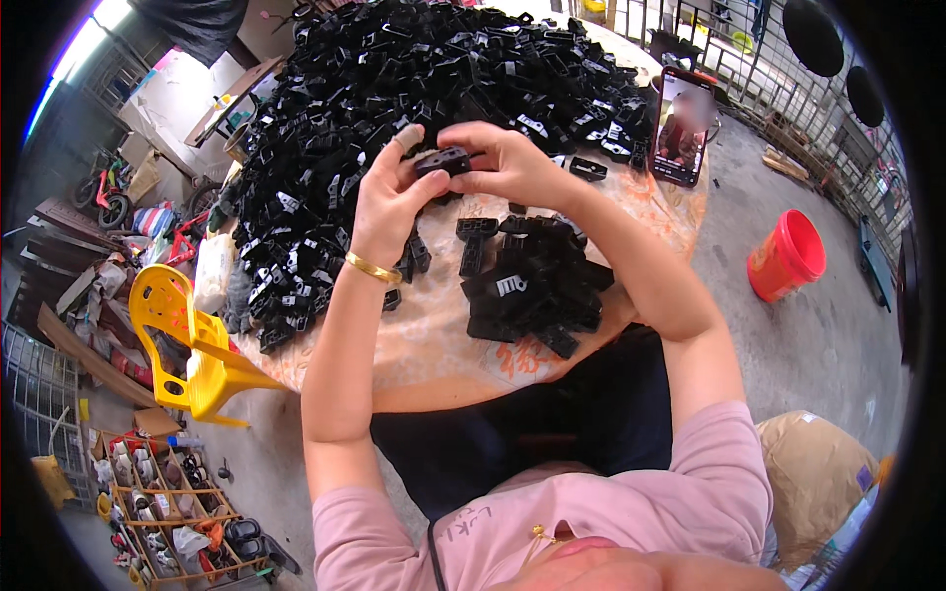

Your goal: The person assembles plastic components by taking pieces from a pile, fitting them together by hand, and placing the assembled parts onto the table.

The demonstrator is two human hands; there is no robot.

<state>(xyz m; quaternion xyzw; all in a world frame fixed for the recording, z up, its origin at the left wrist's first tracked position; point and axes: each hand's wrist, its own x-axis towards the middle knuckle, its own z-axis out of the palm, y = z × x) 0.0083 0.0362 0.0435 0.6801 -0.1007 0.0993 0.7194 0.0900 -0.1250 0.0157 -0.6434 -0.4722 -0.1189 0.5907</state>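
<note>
Between my two hands, above the near side of the big heap, is a small black plastic part (441, 161). My left hand (392, 187) grips its left end with thumb and fingers; a pale wrap covers one fingertip. From the other side my right hand (503, 167) pinches the same part, thumb below and fingers behind. A large heap of similar black plastic parts (394, 79) covers the far and left of the table. Nearer me lies a smaller pile of black parts (537, 281), below my right forearm.
The round table (424, 364) has a patterned orange-and-white cover. A phone (682, 128) stands upright at its right edge. On the floor are a red bucket (786, 256) at right, a yellow chair (187, 345) at left and a shoe rack (168, 502) at lower left.
</note>
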